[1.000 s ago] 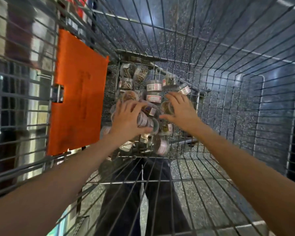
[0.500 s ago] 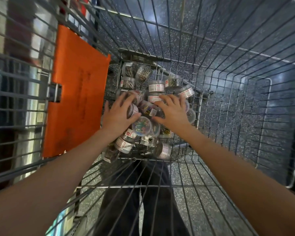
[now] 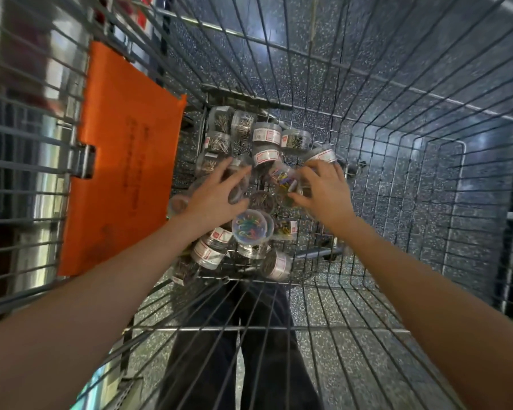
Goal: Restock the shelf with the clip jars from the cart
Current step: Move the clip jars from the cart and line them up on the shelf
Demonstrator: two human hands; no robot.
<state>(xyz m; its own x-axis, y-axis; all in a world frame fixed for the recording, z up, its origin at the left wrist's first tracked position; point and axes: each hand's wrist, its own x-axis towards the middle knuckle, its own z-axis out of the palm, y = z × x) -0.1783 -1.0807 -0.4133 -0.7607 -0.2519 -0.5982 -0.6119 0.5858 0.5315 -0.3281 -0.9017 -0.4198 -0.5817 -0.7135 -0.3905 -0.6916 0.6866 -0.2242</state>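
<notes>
Several small clear clip jars with red-and-white labels lie piled on the bottom of the wire cart (image 3: 403, 161). My left hand (image 3: 216, 196) reaches down onto the left of the pile, its fingers curled over a clear clip jar (image 3: 241, 184) that is blurred. My right hand (image 3: 323, 192) grips another jar of coloured clips (image 3: 283, 180) between thumb and fingers at the middle of the pile. A jar with coloured clips (image 3: 250, 227) lies lid-up just below both hands. More jars of metal clips (image 3: 265, 134) sit at the far side.
An orange plastic flap (image 3: 125, 179) hangs on the cart's left wall. Wire walls close in on all sides. Dark trouser legs (image 3: 237, 350) and speckled floor show through the cart's near wire wall. Metal shelving (image 3: 27, 143) stands to the left outside the cart.
Both hands have pushed further into the pile. The right hand has closed on a coloured-clip jar, and the left hand has shifted up over another jar.
</notes>
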